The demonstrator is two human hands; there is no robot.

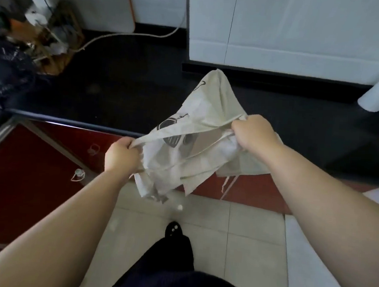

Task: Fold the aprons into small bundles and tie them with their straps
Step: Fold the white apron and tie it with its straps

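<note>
Head view: left hand [122, 154] and right hand [252, 132] each clutch a bunched edge of the cream apron [200, 103], holding it in the air over the worktop's [120, 89] near edge. It looks light, limp and unbreakable. Corners or hem seem the best places to grip, minding the dangling straps [225, 183].

Dk trousers [175, 265], blk shoe [173, 229].

Blk counter [125, 89], red cabinets [25, 172], tile floor [233, 236]

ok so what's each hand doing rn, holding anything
Left hand: fingers curled round a bunched edge of the cream apron.
Right hand: grips the same apron at its other edge, cloth stretched between the hands.
</note>
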